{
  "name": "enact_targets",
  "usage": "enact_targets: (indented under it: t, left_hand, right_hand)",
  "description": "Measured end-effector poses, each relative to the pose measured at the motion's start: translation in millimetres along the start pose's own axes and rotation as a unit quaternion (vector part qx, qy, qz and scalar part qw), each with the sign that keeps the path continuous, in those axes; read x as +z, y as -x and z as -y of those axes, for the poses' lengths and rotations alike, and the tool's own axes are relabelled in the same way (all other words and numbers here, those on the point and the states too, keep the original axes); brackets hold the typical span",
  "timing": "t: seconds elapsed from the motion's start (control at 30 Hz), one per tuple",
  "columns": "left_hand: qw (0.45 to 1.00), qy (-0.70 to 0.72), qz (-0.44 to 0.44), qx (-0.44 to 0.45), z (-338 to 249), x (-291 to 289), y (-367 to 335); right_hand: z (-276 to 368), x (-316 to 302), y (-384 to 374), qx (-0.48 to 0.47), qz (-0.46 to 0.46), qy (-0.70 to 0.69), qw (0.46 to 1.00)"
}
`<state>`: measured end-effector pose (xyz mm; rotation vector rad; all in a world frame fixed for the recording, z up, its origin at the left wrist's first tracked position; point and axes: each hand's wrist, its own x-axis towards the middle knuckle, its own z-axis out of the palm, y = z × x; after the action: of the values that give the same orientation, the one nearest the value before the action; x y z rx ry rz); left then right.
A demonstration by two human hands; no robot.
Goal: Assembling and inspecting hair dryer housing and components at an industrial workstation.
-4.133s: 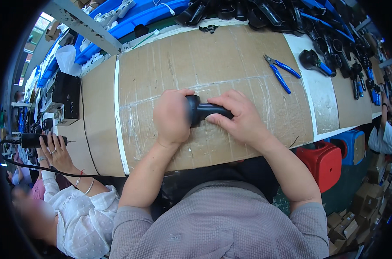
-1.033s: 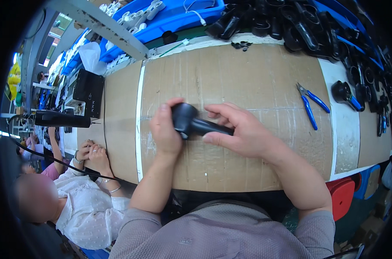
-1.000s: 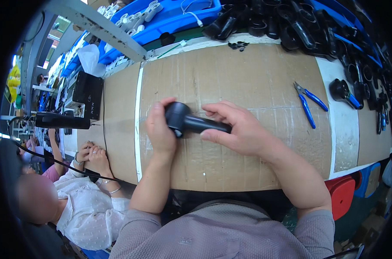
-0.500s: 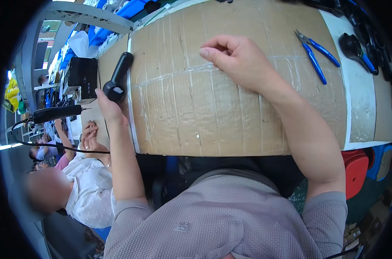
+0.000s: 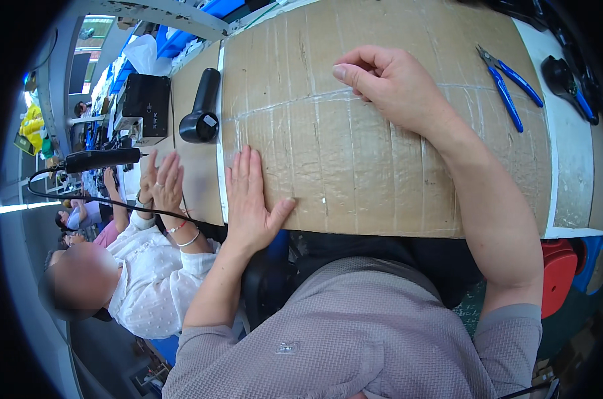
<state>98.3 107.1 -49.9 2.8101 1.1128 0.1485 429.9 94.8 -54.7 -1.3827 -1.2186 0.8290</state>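
My left hand lies palm down on the taped cardboard sheet, at its near left corner. Its fingers are stretched out and the thumb points away to the right; it holds nothing. Above the far middle of the cardboard, my right hand has its fingers curled in toward the thumb, with nothing visible between them. A black device with a tube handle and a round head rests beyond my left hand, at the cardboard's left edge. Blue-handled cutting pliers lie slightly spread to the right of my right hand.
A black box and a corded black tool with a thin tip are at the left. A co-worker in a white shirt sits there, hands raised near the table edge. Black handheld parts line the right side; a red stool stands below.
My left hand has moved from beside the black device onto the cardboard and flattened. My right hand keeps its curled pose. The co-worker's hands have risen, and the view has shifted slightly.
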Motion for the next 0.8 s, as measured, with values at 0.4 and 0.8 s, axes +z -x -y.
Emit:
enact_targets:
  t: [0.4,0.8]
  left_hand:
    - [0.995,0.064,-0.082,0.002,2,9,11]
    - [0.975,0.192,-0.115,-0.003,10,8,32]
  right_hand:
    - [3,-1,-1,0.000,0.001,0.024,1.000]
    - [-2,3,-1,-0.021,-0.017,0.011,1.000]
